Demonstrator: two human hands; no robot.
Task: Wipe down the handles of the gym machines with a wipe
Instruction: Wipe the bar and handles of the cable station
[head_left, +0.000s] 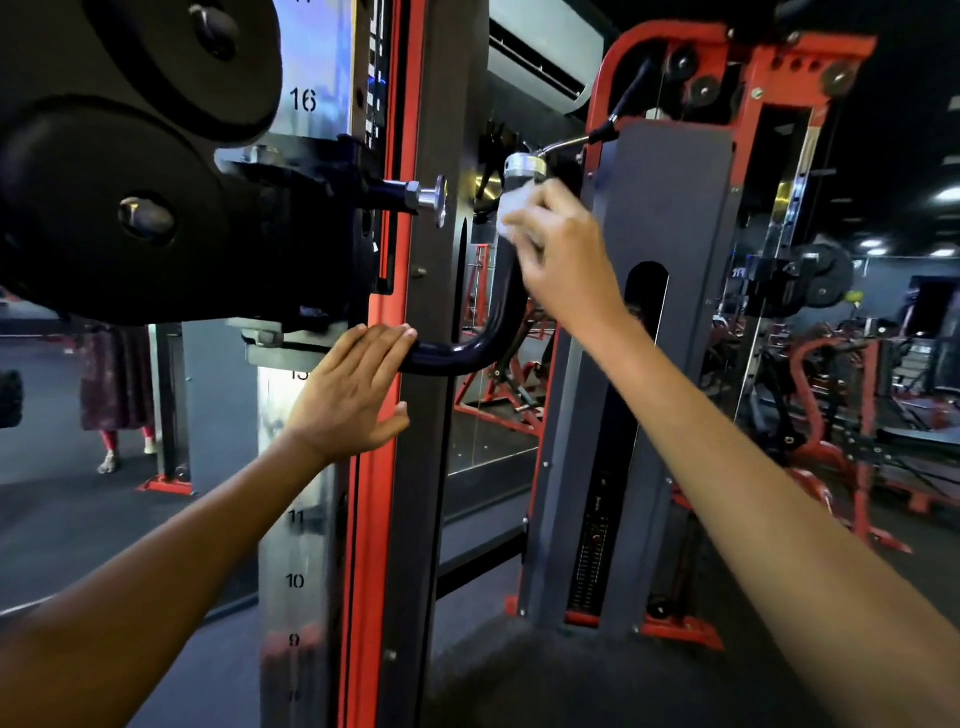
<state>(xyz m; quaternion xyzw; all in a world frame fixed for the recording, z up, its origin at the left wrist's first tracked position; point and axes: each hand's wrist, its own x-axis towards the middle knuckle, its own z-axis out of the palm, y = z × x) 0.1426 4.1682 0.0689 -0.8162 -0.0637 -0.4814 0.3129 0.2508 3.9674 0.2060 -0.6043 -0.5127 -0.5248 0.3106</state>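
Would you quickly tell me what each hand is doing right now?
Left hand: open, fingers straight, resting flat on the machine upright.
Right hand: holding the white wipe against the curved black handle.

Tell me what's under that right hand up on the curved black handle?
A crumpled white wipe shows beneath the right hand, pressed against the curved black handle. The grip section under the wipe is covered.

One view only, from the person's head, facing forward and slightly down along both outstretched arms. It sits close to a red and grey machine post (415, 467), which fills the middle of the wide-angle picture. Weight plates (104, 208) crowd the near left; more gym machines (831, 389) stand far right.
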